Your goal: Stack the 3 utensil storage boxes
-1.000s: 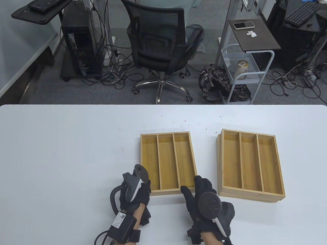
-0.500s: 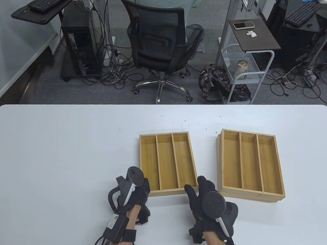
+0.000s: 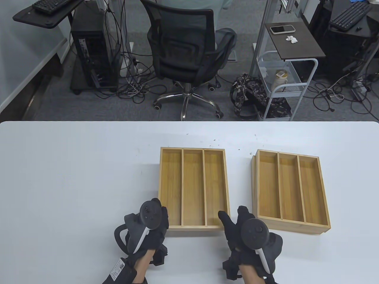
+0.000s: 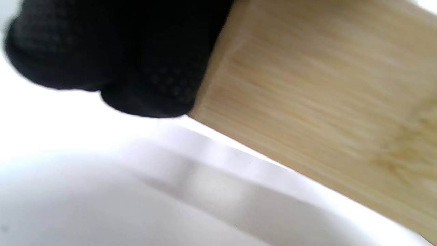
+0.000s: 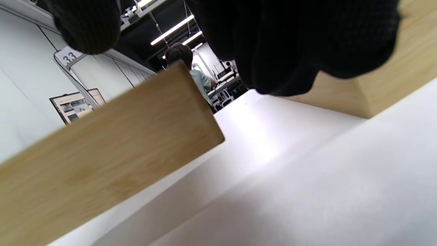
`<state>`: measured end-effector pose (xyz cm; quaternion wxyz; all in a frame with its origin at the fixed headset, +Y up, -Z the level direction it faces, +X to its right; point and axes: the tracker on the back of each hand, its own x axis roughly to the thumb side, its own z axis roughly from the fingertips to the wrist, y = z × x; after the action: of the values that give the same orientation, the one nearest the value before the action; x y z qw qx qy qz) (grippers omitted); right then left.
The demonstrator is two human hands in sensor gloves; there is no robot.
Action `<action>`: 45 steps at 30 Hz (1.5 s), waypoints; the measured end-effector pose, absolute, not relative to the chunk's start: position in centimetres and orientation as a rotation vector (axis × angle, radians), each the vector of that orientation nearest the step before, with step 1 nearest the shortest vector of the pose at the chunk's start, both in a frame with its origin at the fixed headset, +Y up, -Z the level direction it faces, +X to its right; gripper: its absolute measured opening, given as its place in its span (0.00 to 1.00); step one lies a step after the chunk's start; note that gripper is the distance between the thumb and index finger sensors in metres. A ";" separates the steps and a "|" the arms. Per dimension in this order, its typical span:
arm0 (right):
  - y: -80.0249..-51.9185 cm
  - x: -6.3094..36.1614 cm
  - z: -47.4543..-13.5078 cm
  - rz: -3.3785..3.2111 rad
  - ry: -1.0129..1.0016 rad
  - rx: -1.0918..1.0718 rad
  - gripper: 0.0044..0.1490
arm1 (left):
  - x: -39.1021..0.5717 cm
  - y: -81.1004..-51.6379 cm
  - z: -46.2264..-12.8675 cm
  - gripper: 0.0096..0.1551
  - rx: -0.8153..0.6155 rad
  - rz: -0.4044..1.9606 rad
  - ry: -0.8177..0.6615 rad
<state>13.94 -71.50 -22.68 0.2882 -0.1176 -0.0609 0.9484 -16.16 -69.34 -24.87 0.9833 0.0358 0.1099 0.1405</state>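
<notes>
A three-slot bamboo utensil box is in the middle of the white table, raised a little, with its shadow below it. My left hand grips its near left corner, and my right hand grips its near right corner. Two more bamboo boxes sit stacked at the right, the upper one slightly offset. In the left wrist view my gloved fingers press the box's wall above the table. In the right wrist view the held box hangs at the left and the stack's corner stands at the right.
The table's far edge runs across the view. Beyond it are an office chair, a PC tower and a small cart. A gap of bare table separates the held box from the stack.
Both hands slid slightly back and outward to the box's near corners. The box has come up off the table and now looks larger and squarer.
</notes>
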 end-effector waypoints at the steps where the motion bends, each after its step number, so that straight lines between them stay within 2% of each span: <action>1: -71.5 13.8 -22.7 2.533 -0.155 -0.314 0.54 | -16.2 -69.0 -24.3 0.23 0.089 0.281 0.216; 5: -71.7 12.4 -22.7 2.555 -0.060 -0.281 0.46 | -16.8 -68.1 -22.2 0.23 0.146 0.287 0.195; 6: -71.9 12.0 -22.7 2.544 -0.049 -0.255 0.40 | -17.0 -68.0 -21.8 0.23 0.154 0.295 0.194; 9: -71.9 11.6 -22.6 2.548 -0.142 -0.237 0.31 | -17.4 -68.4 -21.2 0.23 0.175 0.314 0.212; 18: -71.6 11.0 -22.2 2.599 -0.283 -0.213 0.28 | -17.8 -69.4 -21.4 0.23 0.160 0.342 0.222; 19: -71.6 10.9 -22.2 2.599 -0.290 -0.214 0.28 | -17.8 -69.4 -21.3 0.27 0.161 0.338 0.221; 29: -71.7 12.5 -22.5 2.617 -0.295 -0.299 0.27 | -20.0 -69.9 -21.1 0.47 0.087 0.342 0.284; 32: -71.4 13.4 -22.5 2.581 -0.290 -0.327 0.27 | -20.7 -70.2 -21.4 0.50 0.065 0.279 0.314; 39: -69.5 17.0 -23.2 2.514 -0.294 -0.391 0.26 | -22.2 -70.8 -21.9 0.50 -0.022 0.370 0.348; 45: -67.1 23.6 -24.0 2.476 -0.334 -0.553 0.26 | -22.5 -70.9 -22.0 0.49 -0.067 0.425 0.343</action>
<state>23.62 -67.12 -24.02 0.2872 -0.2069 -0.1252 0.9268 -22.54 -70.95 -21.99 0.9624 -0.0331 0.1695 0.2097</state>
